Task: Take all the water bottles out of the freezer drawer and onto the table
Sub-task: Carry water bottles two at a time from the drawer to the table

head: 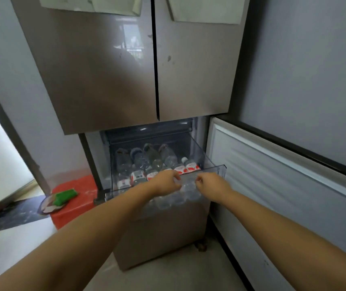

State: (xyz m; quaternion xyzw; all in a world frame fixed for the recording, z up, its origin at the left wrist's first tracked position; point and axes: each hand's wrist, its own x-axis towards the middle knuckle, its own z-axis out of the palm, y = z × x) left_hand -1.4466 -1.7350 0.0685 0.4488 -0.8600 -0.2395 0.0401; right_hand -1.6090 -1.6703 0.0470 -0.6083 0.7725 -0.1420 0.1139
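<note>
head view: looking down at a fridge with the lower right door (283, 185) swung wide open
freezer drawer (214, 170): clear plastic, pulled out toward the person, sitting under the two closed upper doors (126, 70)
water bottles (147, 162): a bunch lying inside the drawer, clear with red and white labels, packed side by side in roughly two rows; can't get a solid count
left hand (164, 183): at the drawer's front edge, fingers curled down onto a bottle there, looks like it's gripping it
right hand (210, 183): just beside the left, fingers curled at the front rim over the same clump of bottles; honestly can't tell if it's got a bottle or the rim
other stuff: red box (73, 204) on the floor left of the fridge, green thing (66, 196) lying on top of it
</note>
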